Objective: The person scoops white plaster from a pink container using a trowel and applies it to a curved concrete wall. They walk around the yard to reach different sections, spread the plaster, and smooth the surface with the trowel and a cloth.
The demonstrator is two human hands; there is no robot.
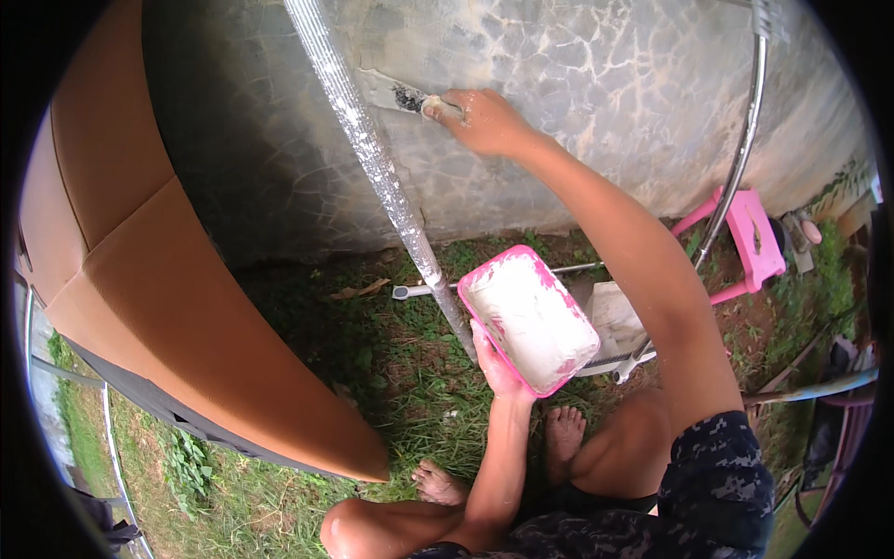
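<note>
My right hand point(473, 119) is closed round the handle of a putty knife point(399, 93), whose wide blade lies against the grey wall point(559, 65), just right of a speckled metal pole. White cracked-looking streaks run over the wall's surface. Lower down, my left hand point(500, 365) grips a pink rectangular tub point(533, 321) by its near left side. White paste coats the inside of the tub, and its open top is tilted toward me.
The paint-spattered pole point(358, 130) slants down in front of the wall. A brown upholstered piece point(177, 307) takes up the left side. At the right stand a pink plastic stool point(752, 238) and a curved metal tube point(745, 140). A whitish container point(615, 317) sits behind the tub, above grass.
</note>
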